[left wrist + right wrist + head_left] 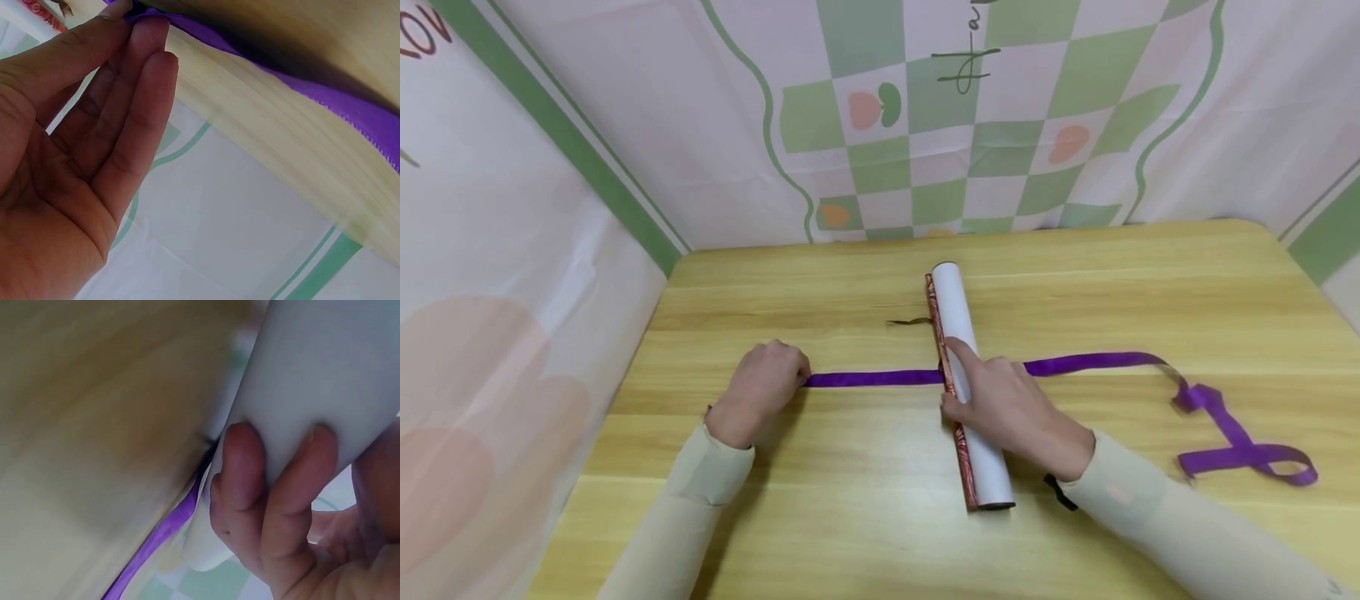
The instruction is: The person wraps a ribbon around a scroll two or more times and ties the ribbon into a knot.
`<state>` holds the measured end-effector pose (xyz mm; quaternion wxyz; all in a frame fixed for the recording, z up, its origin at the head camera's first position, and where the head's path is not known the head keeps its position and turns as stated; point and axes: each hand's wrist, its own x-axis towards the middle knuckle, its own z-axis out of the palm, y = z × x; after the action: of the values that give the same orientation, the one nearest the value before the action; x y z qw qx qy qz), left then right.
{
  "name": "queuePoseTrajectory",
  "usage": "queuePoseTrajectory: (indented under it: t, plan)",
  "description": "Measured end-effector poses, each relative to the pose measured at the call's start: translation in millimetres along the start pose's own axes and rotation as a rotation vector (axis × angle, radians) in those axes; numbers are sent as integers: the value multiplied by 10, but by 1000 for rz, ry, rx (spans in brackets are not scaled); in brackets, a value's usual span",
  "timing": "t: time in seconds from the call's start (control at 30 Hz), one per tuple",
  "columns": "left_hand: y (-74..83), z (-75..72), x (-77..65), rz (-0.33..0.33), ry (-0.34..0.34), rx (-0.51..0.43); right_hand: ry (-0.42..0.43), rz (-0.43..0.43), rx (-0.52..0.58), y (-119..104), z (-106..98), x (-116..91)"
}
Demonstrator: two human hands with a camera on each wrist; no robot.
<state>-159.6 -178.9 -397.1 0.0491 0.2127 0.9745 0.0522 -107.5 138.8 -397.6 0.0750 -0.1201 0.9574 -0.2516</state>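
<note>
A white paper roll (pixel 953 304) with a red patterned edge lies lengthwise on the table in the head view. Across the table, a flat purple ribbon (pixel 876 378) passes beneath it. My right hand (pixel 1018 408) grips the roll near its middle; its fingers curl round the white surface in the right wrist view, where the ribbon (pixel 156 537) emerges from under the roll. To the left, my left hand (pixel 763 383) pinches the ribbon between thumb and fingertips, as the left wrist view shows. Between left hand and roll the ribbon runs nearly straight.
The ribbon's right part (pixel 1232 429) lies twisted and looped on the wooden table (pixel 820 533). A thin dark cord (pixel 908 322) sticks out left of the roll. Printed cloth (pixel 940 150) hangs behind the table, and more cloth (pixel 512 250) hangs at the left.
</note>
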Motion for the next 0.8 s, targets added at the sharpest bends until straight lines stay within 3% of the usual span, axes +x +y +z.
queuePoseTrajectory:
  t: [0.4,0.8]
  plan:
    - [11,-8,5,-17,-12,-4,-29,29,-2,114,-65,-21]
    - [9,-6,0,-27,-30,9,-2,-15,7,87,-36,-5]
